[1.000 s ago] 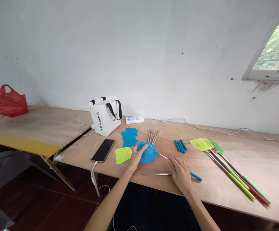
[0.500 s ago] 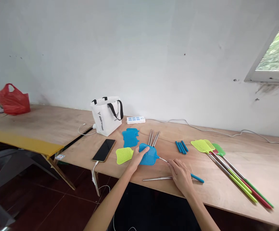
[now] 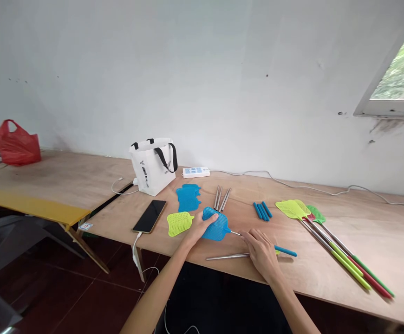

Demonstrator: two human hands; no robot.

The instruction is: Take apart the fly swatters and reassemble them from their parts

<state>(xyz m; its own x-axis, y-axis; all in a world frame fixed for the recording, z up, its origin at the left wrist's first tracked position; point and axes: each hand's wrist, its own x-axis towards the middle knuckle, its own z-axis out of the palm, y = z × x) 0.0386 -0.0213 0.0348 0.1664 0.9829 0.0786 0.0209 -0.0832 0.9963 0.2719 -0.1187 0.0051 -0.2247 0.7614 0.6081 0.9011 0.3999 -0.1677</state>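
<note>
My left hand (image 3: 198, 228) rests on a blue fly-swatter head (image 3: 216, 224), fingers curled over its left edge. My right hand (image 3: 260, 253) lies over the thin metal rod (image 3: 236, 233) that runs from that head to a blue grip (image 3: 286, 252), fingers closed on the rod. A loose metal rod (image 3: 224, 256) lies just in front of the hands. A yellow-green swatter head (image 3: 179, 223) sits left of my left hand, and a stack of blue heads (image 3: 188, 196) lies behind it.
On the wooden table (image 3: 344, 232): spare metal rods (image 3: 222, 198), blue grips (image 3: 262, 210), finished swatters (image 3: 330, 241) at right, a phone (image 3: 149, 216) on a cable, a white tote bag (image 3: 153, 165), a power strip (image 3: 195, 172). A red bag (image 3: 13, 143) sits far left.
The blue head and rod have shifted slightly under my hands, and the blue grip now points more to the right. My hands stay on them. The view has moved a little.
</note>
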